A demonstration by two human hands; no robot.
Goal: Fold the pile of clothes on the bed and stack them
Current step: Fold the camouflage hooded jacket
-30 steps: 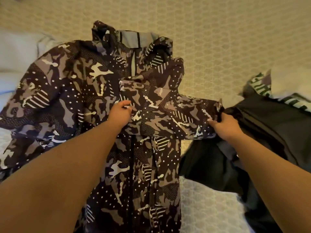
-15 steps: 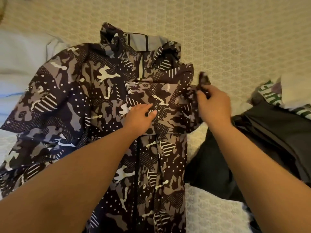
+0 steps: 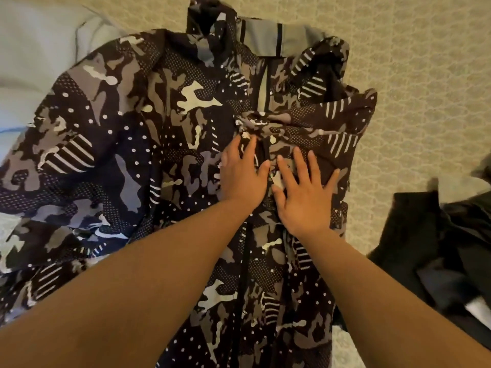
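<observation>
**Mia:** Look, the right sleeve has moved. A moment ago the right hand (image 3: 305,192) was lifting its end up off to the right. Now the sleeve (image 3: 313,134) lies folded across the chest of the jacket (image 3: 148,144), and that hand has come in beside the left hand (image 3: 243,172).

**Ben:** Are the hands holding anything?

**Mia:** No. Both lie flat on the cloth with straight, spread fingers (image 3: 297,159). They press the folded sleeve down. They almost touch each other in the middle.

**Ben:** Where is the jacket?

**Mia:** It lies spread out on the bed (image 3: 425,75), front side up, collar at the far end. The zip (image 3: 245,261) runs down the middle. The left sleeve still sticks out wide to the left, over a pale pillow (image 3: 32,49).

**Ben:** What does the jacket feel like, do you think?

**Mia:** I think it is thin, light and floppy. It looks a bit smooth, so a fold may slide open when the hands let go. It won't break. The cloth is dark with grey and white blobs, dots and stripes. The inside of the collar (image 3: 260,41) is plain grey.

**Ben:** Where is a good place to grab it next?

**Mia:** I would pinch the left sleeve near its end and at the shoulder, then lay it across too.

**Ben:** And that dark heap?

**Mia:** Dark clothes (image 3: 438,248) wait on the right, soft and crumpled. The bed cover is cream with a small bumpy pattern.
</observation>
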